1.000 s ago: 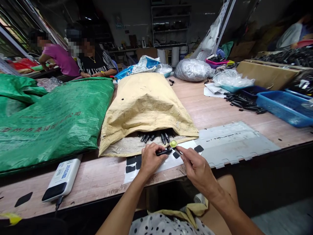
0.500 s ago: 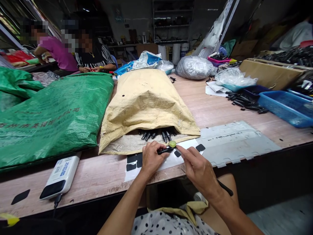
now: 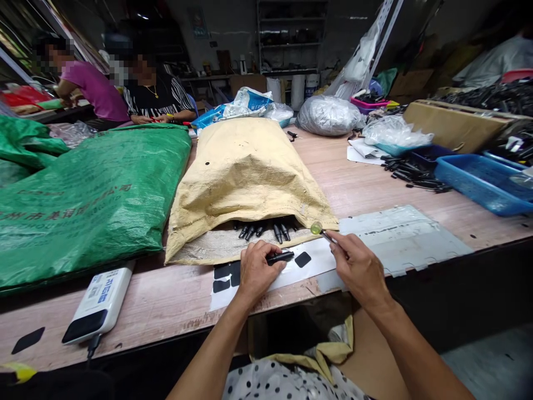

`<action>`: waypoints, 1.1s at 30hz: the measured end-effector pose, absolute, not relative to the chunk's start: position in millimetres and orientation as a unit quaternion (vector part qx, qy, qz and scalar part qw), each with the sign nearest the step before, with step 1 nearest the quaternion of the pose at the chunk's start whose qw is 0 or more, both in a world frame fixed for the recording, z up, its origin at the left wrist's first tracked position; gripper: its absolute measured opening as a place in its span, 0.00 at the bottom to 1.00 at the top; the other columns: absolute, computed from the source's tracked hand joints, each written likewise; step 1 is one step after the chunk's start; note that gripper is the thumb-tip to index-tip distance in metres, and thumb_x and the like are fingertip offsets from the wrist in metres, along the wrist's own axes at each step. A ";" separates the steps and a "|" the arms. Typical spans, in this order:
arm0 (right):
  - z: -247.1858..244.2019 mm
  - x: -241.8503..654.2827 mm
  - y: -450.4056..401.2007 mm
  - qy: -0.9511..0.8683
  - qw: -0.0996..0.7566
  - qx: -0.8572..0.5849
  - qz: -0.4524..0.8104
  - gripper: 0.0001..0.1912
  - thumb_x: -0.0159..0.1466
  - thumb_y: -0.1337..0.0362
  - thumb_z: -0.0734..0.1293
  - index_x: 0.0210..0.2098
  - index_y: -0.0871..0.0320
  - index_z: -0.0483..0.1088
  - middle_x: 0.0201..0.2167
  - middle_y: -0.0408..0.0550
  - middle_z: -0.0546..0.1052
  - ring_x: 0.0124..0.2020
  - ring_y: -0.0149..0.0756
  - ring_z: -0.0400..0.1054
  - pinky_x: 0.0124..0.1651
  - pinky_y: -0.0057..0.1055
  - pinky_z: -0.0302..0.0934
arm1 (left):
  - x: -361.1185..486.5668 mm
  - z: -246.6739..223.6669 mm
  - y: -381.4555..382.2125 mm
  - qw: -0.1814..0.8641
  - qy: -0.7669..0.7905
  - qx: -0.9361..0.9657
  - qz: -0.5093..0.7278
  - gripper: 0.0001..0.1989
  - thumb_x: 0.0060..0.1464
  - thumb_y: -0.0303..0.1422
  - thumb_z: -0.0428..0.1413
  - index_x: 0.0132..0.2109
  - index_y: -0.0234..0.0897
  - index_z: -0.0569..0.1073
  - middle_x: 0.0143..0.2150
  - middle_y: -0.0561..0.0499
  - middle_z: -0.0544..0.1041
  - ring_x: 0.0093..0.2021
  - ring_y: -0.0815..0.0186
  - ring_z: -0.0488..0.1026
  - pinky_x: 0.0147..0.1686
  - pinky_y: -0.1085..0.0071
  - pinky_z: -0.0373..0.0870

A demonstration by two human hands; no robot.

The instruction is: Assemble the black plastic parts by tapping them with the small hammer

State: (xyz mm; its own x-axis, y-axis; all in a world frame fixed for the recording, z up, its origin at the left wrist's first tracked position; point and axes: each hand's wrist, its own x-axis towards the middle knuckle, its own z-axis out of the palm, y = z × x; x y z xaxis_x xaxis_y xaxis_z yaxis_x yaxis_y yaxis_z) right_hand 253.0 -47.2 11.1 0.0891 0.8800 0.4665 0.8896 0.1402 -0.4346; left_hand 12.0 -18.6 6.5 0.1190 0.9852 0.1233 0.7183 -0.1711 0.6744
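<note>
My left hand [image 3: 259, 269] is closed on a black pen-like tube [image 3: 282, 257], held level above a white sheet [image 3: 287, 278] that bears several black patches. To its right, my right hand [image 3: 360, 266] grips a thin-handled tool with a round yellow-green head [image 3: 316, 228]. That head is beside the front right corner of the tan woven sack [image 3: 250, 172], apart from the tube. More black tubes [image 3: 280, 231] poke out of the sack's open mouth. One black patch [image 3: 302, 259] lies just past the tube's tip.
A green sack [image 3: 95, 194] lies to the left, with a white power bank [image 3: 100, 303] and its cable in front. At the right are a grey sheet [image 3: 403, 239], a blue tray [image 3: 483, 183] and a pile of black parts [image 3: 416, 173]. Two people sit at the far left.
My right hand has moved right and slightly up, taking the round-headed tool away from the tube's tip. My left hand stays in nearly the same place with the tube.
</note>
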 end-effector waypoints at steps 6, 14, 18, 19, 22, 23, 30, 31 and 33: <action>-10.9 284.8 -17.6 -0.651 0.267 -0.702 -0.108 0.15 0.68 0.66 0.63 0.50 0.54 0.78 0.37 0.48 0.77 0.40 0.40 0.67 0.43 0.35 0.56 | 11.4 7.9 -19.3 0.230 0.602 0.711 0.280 0.11 0.46 0.29 0.66 0.39 0.45 0.79 0.37 0.55 0.77 0.44 0.60 0.71 0.47 0.61 0.60; -16.4 277.3 -20.6 -0.644 0.247 -0.711 -0.141 0.16 0.69 0.64 0.62 0.52 0.53 0.76 0.37 0.50 0.75 0.39 0.41 0.63 0.40 0.35 0.48 | 12.0 7.0 -18.3 0.217 0.600 0.725 0.259 0.12 0.46 0.31 0.67 0.40 0.45 0.80 0.40 0.53 0.79 0.46 0.58 0.71 0.50 0.60 0.61; -14.7 277.6 -20.9 -0.643 0.234 -0.715 -0.142 0.15 0.70 0.64 0.62 0.53 0.53 0.75 0.38 0.49 0.75 0.40 0.40 0.64 0.40 0.35 0.49 | 12.2 5.5 -17.6 0.211 0.601 0.728 0.254 0.08 0.50 0.32 0.66 0.40 0.45 0.81 0.40 0.52 0.79 0.47 0.57 0.70 0.50 0.58 0.61; -14.4 277.7 -20.9 -0.642 0.232 -0.717 -0.142 0.15 0.70 0.64 0.62 0.53 0.53 0.75 0.38 0.49 0.75 0.40 0.40 0.64 0.40 0.35 0.49 | 12.2 7.5 -20.2 0.210 0.598 0.730 0.256 0.08 0.51 0.33 0.66 0.40 0.44 0.81 0.40 0.52 0.79 0.46 0.56 0.70 0.50 0.57 0.61; -13.9 277.3 -21.1 -0.641 0.232 -0.718 -0.142 0.15 0.69 0.64 0.63 0.53 0.53 0.75 0.38 0.49 0.75 0.40 0.40 0.64 0.40 0.35 0.49 | 13.5 22.3 -39.6 0.238 0.540 0.762 0.266 0.07 0.57 0.35 0.63 0.43 0.43 0.80 0.42 0.49 0.78 0.47 0.56 0.71 0.51 0.58 0.62; -13.9 277.1 -21.2 -0.641 0.234 -0.717 -0.142 0.15 0.69 0.64 0.63 0.53 0.53 0.75 0.38 0.49 0.75 0.40 0.40 0.64 0.40 0.35 0.49 | 14.5 29.2 -49.8 0.272 0.502 0.778 0.260 0.07 0.59 0.35 0.61 0.45 0.43 0.79 0.43 0.49 0.79 0.48 0.57 0.71 0.51 0.60 0.63; -16.7 277.4 -21.4 -0.640 0.244 -0.714 -0.147 0.15 0.69 0.65 0.63 0.53 0.53 0.75 0.38 0.49 0.74 0.39 0.40 0.63 0.40 0.35 0.49 | 29.9 16.5 -114.3 0.474 0.328 0.816 0.037 0.10 0.59 0.38 0.60 0.47 0.48 0.80 0.44 0.51 0.82 0.45 0.58 0.78 0.44 0.68 0.69; -17.1 277.6 -21.3 -0.640 0.244 -0.714 -0.146 0.15 0.69 0.64 0.63 0.53 0.53 0.75 0.38 0.49 0.74 0.39 0.40 0.63 0.40 0.35 0.49 | 31.3 0.5 -117.2 0.470 0.362 0.805 0.017 0.11 0.57 0.38 0.60 0.47 0.48 0.80 0.45 0.51 0.82 0.46 0.56 0.78 0.45 0.66 0.70; -17.5 277.8 -21.2 -0.640 0.243 -0.714 -0.143 0.15 0.69 0.64 0.62 0.53 0.52 0.75 0.38 0.49 0.74 0.39 0.40 0.62 0.40 0.35 0.49 | 32.4 -36.4 -118.8 0.471 0.454 0.756 -0.019 0.14 0.58 0.39 0.58 0.50 0.48 0.79 0.48 0.49 0.82 0.50 0.52 0.78 0.48 0.62 0.71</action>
State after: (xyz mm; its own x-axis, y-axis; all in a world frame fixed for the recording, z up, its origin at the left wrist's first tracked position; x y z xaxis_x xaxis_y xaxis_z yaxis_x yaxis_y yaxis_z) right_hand 277.8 -21.2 -17.5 0.1386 0.8449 0.5166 0.9846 -0.0613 -0.1639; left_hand 32.4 -118.8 -36.4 0.5872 0.6686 -0.4562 0.7042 -0.1440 0.6953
